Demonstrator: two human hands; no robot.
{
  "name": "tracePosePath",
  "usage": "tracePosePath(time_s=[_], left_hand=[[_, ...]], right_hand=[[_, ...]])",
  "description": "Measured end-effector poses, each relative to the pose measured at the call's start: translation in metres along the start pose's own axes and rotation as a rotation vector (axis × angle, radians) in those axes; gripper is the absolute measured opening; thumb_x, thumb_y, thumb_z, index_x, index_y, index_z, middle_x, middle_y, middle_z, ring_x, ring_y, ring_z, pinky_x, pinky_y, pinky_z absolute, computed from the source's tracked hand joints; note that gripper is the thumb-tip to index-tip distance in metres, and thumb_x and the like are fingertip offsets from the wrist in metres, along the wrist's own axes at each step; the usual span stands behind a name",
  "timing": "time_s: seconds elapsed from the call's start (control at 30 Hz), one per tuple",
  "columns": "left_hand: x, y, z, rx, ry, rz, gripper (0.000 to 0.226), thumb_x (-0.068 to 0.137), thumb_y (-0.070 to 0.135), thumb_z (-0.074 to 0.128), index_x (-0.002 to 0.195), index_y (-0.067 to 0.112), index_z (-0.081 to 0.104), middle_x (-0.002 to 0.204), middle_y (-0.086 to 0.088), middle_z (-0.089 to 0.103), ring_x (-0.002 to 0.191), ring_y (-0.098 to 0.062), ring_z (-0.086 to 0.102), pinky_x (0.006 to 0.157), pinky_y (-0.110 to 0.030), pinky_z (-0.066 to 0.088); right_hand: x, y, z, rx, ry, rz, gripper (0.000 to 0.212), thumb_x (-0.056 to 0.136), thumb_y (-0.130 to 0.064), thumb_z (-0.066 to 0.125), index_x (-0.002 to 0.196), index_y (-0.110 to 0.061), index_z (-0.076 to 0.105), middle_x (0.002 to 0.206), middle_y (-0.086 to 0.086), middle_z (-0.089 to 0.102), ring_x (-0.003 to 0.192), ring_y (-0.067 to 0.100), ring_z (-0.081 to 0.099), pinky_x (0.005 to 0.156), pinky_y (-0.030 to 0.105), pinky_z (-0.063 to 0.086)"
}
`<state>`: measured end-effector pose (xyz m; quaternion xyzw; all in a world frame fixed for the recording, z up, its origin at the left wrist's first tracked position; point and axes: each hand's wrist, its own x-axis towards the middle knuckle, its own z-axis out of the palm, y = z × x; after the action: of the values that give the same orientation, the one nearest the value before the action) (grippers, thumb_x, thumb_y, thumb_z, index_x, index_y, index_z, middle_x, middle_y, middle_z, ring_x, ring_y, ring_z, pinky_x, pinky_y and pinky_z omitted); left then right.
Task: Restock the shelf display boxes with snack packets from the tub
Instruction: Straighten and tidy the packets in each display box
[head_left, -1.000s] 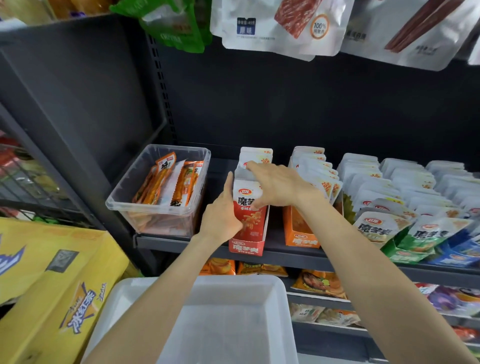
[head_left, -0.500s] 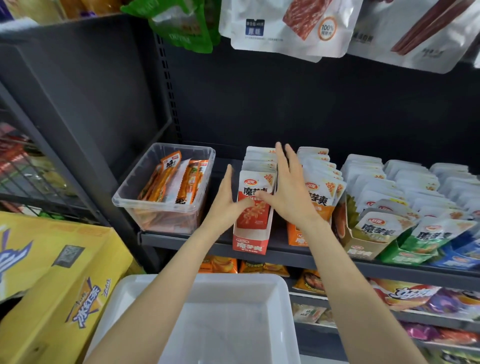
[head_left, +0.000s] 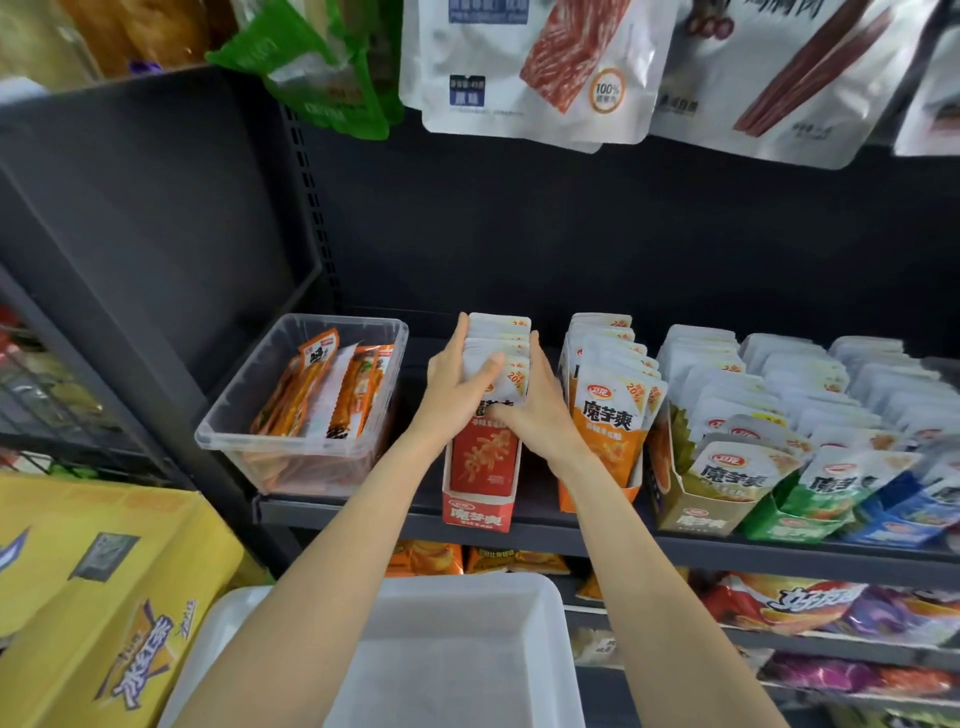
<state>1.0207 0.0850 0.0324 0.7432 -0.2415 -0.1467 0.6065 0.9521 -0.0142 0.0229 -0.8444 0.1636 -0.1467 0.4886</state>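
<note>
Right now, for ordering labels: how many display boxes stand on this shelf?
5, left to right: red box, orange box, tan box, green box, blue box. More may hide past the right edge.

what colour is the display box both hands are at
Red display box with white lettering, in the head view.
</note>
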Motion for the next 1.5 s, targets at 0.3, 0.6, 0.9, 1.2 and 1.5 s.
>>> tracePosePath(time_s=[0.3, 0.6, 0.9, 1.2, 1.5], left_hand=[[-0.002, -0.008, 0.002, -0.254, 0.0, -0.071, 0.053, 0.101, 0.037, 0.036, 0.15, 0.033, 0.016, 0.143, 0.006, 0.043, 0.107, 0.0, 0.054, 0.099, -0.028, 0.044], [-0.002, -0.013, -0.004, -0.067, 0.081, 0.067, 0.058, 0.1, 0.044, 0.034, 0.151, 0.034, 0.008, 0.155, 0.004, 0.025, 0.136, -0.01, 0.036, 0.107, -0.028, 0.036], [0.009, -0.002, -0.012, 0.361, 0.123, 0.232, 0.049, 0.103, 0.037, 0.028, 0.15, 0.025, 0.021, 0.159, 0.01, 0.002, 0.146, -0.013, 0.003, 0.119, -0.043, 0.015], [-0.009, 0.002, -0.014, 1.234, -0.07, 0.5, 0.063, 0.099, 0.043, 0.03, 0.151, 0.015, 0.007, 0.159, -0.001, 0.003, 0.142, -0.009, -0.011, 0.116, -0.034, -0.012], [0.003, 0.004, -0.013, 1.04, -0.014, 0.488, 0.065, 0.095, 0.047, 0.025, 0.149, 0.023, -0.003, 0.158, 0.005, -0.006, 0.142, -0.008, -0.013, 0.118, -0.043, -0.005]], right_hand=[[-0.009, 0.001, 0.006, 0.196, -0.001, -0.052, 0.099, 0.074, -0.014, 0.075, 0.149, -0.024, 0.011, 0.148, -0.001, 0.038, 0.134, 0.007, 0.038, 0.112, 0.036, 0.036], [-0.003, -0.004, 0.003, 0.074, -0.025, -0.152, 0.11, 0.081, -0.014, 0.071, 0.148, -0.03, -0.015, 0.16, -0.003, 0.0, 0.145, 0.006, 0.005, 0.114, 0.017, 0.017], [0.005, -0.013, -0.016, -0.369, -0.026, -0.265, 0.095, 0.087, -0.035, 0.064, 0.152, -0.014, -0.001, 0.159, -0.003, -0.014, 0.146, 0.01, -0.008, 0.116, 0.032, 0.015], [-0.043, 0.02, 0.019, -0.025, -0.074, 0.021, 0.103, 0.081, -0.027, 0.074, 0.152, -0.022, 0.0, 0.155, 0.001, 0.026, 0.14, 0.017, 0.032, 0.112, 0.04, 0.034], [-0.051, 0.021, 0.03, -0.144, 0.054, 0.038, 0.077, 0.095, -0.017, 0.054, 0.152, -0.025, 0.003, 0.148, 0.002, 0.037, 0.128, 0.019, 0.048, 0.096, 0.035, 0.047]])
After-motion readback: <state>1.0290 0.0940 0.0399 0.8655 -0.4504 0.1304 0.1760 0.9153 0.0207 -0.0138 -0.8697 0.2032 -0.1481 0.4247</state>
